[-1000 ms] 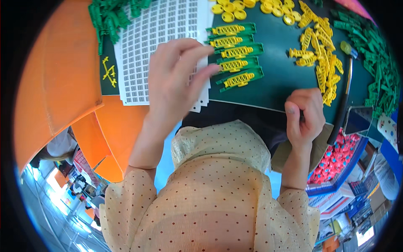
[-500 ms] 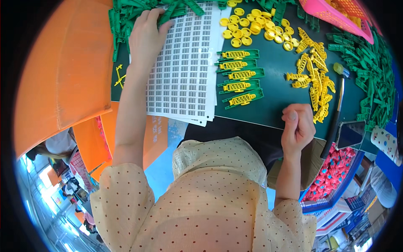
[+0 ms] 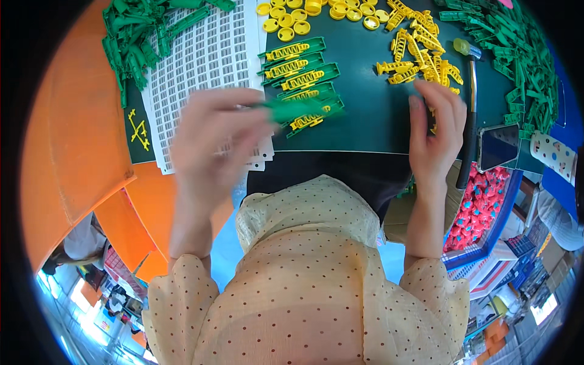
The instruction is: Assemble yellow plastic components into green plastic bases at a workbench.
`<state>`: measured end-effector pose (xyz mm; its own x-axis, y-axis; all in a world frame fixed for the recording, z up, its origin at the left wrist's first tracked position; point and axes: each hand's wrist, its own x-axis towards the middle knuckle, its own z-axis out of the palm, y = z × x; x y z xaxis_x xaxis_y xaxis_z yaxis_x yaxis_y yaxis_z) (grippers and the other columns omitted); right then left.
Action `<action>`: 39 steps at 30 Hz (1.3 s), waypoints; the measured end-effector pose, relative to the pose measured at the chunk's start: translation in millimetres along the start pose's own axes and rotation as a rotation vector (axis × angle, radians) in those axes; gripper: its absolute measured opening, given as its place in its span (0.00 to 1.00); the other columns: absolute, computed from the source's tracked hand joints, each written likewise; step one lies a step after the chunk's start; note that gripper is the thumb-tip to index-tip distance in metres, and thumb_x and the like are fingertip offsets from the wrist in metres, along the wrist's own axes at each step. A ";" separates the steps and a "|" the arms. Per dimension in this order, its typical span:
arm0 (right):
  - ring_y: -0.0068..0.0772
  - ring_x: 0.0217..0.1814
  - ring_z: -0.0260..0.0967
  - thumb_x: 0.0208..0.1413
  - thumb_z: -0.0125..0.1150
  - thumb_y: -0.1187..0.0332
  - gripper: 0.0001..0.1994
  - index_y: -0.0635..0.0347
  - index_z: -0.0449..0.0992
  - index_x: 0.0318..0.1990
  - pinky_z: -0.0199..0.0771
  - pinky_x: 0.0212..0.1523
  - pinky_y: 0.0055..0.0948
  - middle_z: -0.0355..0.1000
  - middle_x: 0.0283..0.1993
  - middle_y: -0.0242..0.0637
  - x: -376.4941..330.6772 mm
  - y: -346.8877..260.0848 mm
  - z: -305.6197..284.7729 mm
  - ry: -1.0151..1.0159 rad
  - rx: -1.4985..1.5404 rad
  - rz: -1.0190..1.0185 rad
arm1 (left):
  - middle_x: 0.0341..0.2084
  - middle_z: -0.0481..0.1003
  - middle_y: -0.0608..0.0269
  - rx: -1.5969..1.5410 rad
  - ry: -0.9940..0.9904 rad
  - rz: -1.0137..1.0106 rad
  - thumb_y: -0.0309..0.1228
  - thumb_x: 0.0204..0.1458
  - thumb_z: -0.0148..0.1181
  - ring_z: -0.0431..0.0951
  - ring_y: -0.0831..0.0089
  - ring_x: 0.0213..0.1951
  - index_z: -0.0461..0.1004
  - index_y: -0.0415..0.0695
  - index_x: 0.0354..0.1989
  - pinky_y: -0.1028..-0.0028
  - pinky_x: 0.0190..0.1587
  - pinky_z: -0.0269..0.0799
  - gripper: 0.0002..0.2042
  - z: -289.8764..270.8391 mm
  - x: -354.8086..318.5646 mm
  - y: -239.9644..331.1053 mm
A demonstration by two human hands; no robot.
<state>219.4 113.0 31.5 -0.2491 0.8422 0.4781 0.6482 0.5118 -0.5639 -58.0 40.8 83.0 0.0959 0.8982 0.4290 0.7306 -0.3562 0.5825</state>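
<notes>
My left hand (image 3: 222, 137), blurred by motion, grips one end of a long green plastic part (image 3: 304, 109) over the printed sheets (image 3: 201, 55). That part passes above the lower end of a column of green parts with yellow ridged inserts (image 3: 304, 79) on the dark green tabletop. My right hand (image 3: 438, 131) is apart from it, thumb and fingers spread, beside a heap of loose yellow ridged pieces (image 3: 420, 45). A few of those pieces lie partly hidden behind its fingers. Whether it touches them I cannot tell.
Green parts lie heaped at the left (image 3: 137, 42) and right (image 3: 511, 55). Round yellow caps (image 3: 286, 21) sit at the far side. A hammer (image 3: 470, 115) and a phone (image 3: 497, 146) lie at the right. Below the table edge, a bin holds red packets (image 3: 477, 207).
My left hand has come back from the far left green heap, bringing a green part toward the middle. My right hand has opened from a loose fist. The whole view has shifted.
</notes>
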 end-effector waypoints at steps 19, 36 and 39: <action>0.39 0.43 0.72 0.55 0.62 0.72 0.05 0.57 0.76 0.40 0.68 0.46 0.36 0.76 0.42 0.33 41.7 1.1 9.0 -0.222 -0.212 -0.187 | 0.40 0.77 0.63 0.008 -0.147 0.169 0.22 0.39 0.67 0.74 0.65 0.36 0.79 0.42 0.39 0.70 0.36 0.70 0.15 80.8 -11.9 37.0; 0.32 0.30 0.69 0.50 0.66 0.77 0.09 0.63 0.73 0.37 0.69 0.33 0.30 0.71 0.34 0.37 49.9 2.4 4.2 -0.304 -0.031 0.062 | 0.45 0.76 0.56 -0.006 -0.236 0.288 0.22 0.38 0.60 0.72 0.56 0.55 0.76 0.37 0.39 0.62 0.52 0.74 0.15 113.3 17.2 43.3; 0.32 0.30 0.69 0.49 0.68 0.76 0.10 0.62 0.72 0.37 0.69 0.32 0.29 0.71 0.33 0.37 47.8 5.9 4.2 -0.323 -0.049 0.064 | 0.41 0.75 0.62 0.105 -0.064 0.228 0.25 0.38 0.65 0.74 0.62 0.42 0.77 0.41 0.40 0.66 0.41 0.72 0.16 110.3 16.1 40.1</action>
<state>208.3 156.9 48.2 -0.4167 0.8867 0.2004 0.7015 0.4539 -0.5494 47.4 69.4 37.1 0.3068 0.8132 0.4945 0.7512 -0.5259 0.3989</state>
